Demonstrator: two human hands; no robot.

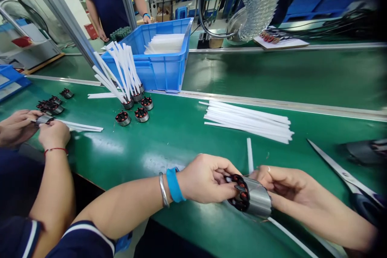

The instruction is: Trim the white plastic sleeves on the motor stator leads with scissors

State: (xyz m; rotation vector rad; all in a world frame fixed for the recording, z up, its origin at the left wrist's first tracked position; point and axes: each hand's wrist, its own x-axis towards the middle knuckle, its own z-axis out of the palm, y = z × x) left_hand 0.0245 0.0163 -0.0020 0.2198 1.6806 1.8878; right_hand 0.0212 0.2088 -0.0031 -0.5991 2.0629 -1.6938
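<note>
My left hand (pixel 207 178) and my right hand (pixel 279 181) both grip a metal stator (pixel 252 198), a silver cylinder with red and black windings, held just above the green table (pixel 169 145). Left fingers pinch at the winding end; right fingers wrap the cylinder's far side. A white strip (pixel 250 155) stands up behind the stator, and another white strip (pixel 290 236) trails out below it toward the near edge.
A pile of white strips (pixel 248 121) lies beyond my hands. Scissors (pixel 347 177) rest at the right. Several stators (pixel 134 109), some with strips inserted, stand before a blue crate (pixel 160 68). A co-worker's hands (pixel 33 129) work at the left.
</note>
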